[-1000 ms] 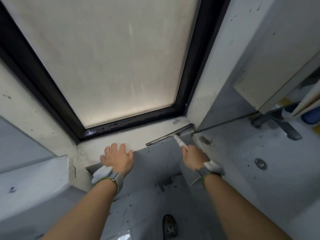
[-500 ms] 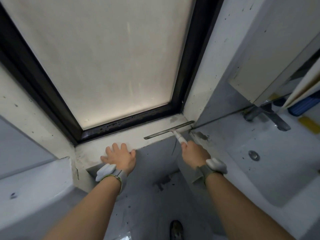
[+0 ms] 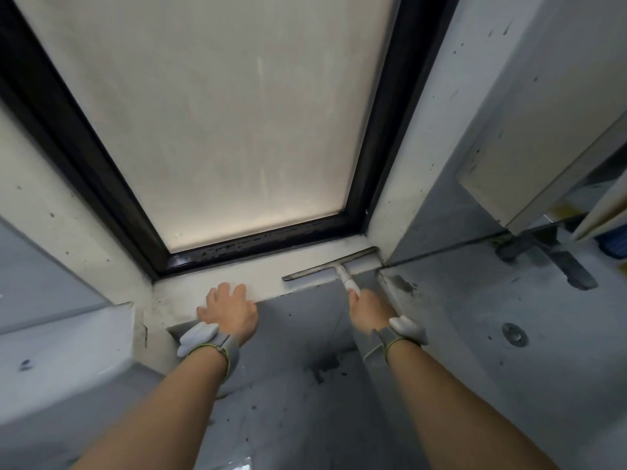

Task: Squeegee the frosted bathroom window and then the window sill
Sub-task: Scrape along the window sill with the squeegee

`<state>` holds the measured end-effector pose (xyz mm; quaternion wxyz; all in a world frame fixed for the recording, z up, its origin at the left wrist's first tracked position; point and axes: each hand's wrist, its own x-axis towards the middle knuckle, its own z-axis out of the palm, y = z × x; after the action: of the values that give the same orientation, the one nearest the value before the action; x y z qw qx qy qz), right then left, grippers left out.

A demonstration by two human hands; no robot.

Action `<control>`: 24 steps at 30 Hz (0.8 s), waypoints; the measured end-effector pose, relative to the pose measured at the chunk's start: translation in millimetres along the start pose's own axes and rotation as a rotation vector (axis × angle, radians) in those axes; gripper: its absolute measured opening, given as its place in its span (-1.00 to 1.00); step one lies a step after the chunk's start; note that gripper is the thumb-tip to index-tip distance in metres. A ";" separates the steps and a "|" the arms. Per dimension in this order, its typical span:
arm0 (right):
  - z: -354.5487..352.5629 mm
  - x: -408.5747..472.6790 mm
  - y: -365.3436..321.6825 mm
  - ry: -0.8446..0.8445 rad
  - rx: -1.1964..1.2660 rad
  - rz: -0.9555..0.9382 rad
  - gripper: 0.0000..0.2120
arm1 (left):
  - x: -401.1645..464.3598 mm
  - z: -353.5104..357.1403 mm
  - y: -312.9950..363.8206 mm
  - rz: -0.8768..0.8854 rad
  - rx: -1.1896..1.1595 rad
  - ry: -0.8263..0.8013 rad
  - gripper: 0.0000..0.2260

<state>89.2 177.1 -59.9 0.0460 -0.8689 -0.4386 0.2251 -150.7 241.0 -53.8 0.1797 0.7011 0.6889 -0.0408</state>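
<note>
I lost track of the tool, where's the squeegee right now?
In the head view, the squeegee lies blade-down on the right end of the window sill, just below the black window frame, its handle held by the right hand.

Right hand [image 3: 368, 308] grips the white handle of the squeegee [image 3: 334, 264]; blade lies flat on the window sill [image 3: 258, 271] at its right end, against the side wall. Left hand [image 3: 230, 312] rests flat, fingers spread, on the sill's front edge. Frosted window [image 3: 217, 123] in black frame above. Sink [image 3: 509, 310] and faucet [image 3: 556, 257] at right.
</note>
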 end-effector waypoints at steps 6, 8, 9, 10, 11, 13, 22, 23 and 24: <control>3.7 -29.8 22.5 -0.043 -0.004 -0.044 -0.53 | -5.6 2.4 -4.1 0.015 0.014 -0.011 -0.60; 1.6 -37.1 25.9 -0.058 -0.028 -0.057 -0.52 | -4.8 1.3 -4.8 0.012 -0.001 -0.031 -0.60; -1.2 -42.7 25.3 -0.066 -0.040 -0.060 -0.51 | -6.6 -0.7 -5.4 0.015 -0.025 -0.037 -0.60; -3.0 -43.8 24.6 -0.082 -0.050 -0.059 -0.51 | -5.9 -0.8 -3.8 0.018 -0.051 -0.045 -0.60; -5.2 -46.4 22.7 -0.092 -0.063 -0.056 -0.51 | -6.7 -1.8 -2.3 0.024 -0.078 -0.046 -0.60; -9.5 -48.4 17.5 -0.118 -0.084 -0.046 -0.54 | -8.4 -1.9 1.6 0.044 -0.113 -0.031 -0.60; -18.6 -67.2 -16.9 -0.122 0.177 -0.061 -0.66 | -16.4 -9.9 -2.6 0.175 -0.386 0.085 -0.67; -19.5 -69.4 -14.6 -0.112 0.212 -0.059 -0.70 | -16.8 -10.3 -1.2 0.185 -0.403 0.099 -0.68; -20.7 -71.8 -9.6 -0.099 0.245 -0.054 -0.74 | -17.8 -10.1 1.5 0.193 -0.420 0.101 -0.69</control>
<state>54.2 129.2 -13.5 0.1360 -0.8325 -0.4326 0.3183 -152.0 227.2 -38.7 0.2898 0.7122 0.6200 0.1561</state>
